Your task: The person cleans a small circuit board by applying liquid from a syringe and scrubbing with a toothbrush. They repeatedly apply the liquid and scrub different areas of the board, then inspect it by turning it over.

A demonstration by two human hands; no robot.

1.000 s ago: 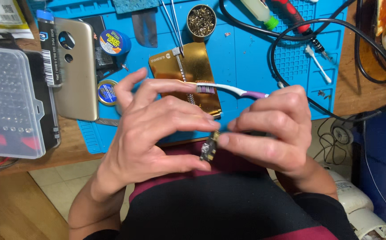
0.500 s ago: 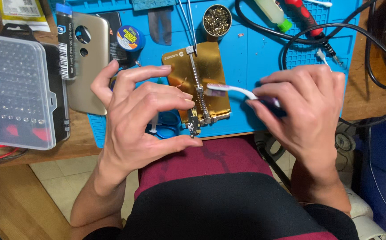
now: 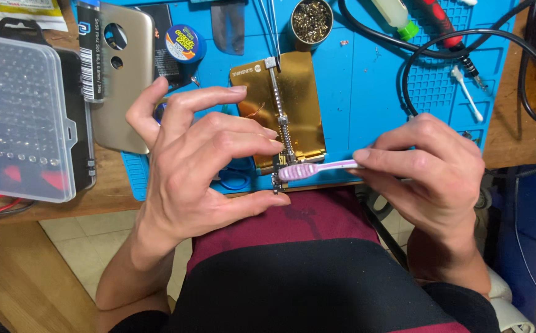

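Swinging down from half a second ago, the right hand pinches the pink toothbrush, bristles now on the small board the left hand pinches at the gold holder.

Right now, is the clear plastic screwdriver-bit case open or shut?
Shut: the clear plastic bit case has its lid lying flat over the bits, front latch tab down.

I'm at my electronics repair counter: blue silicone work mat, screwdriver bit case, soldering iron, gold phone back cover.

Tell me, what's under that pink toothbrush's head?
The toothbrush head rests on a small part clamped in the gold holder, pinched by the left hand. The bristles cover the part's surface.
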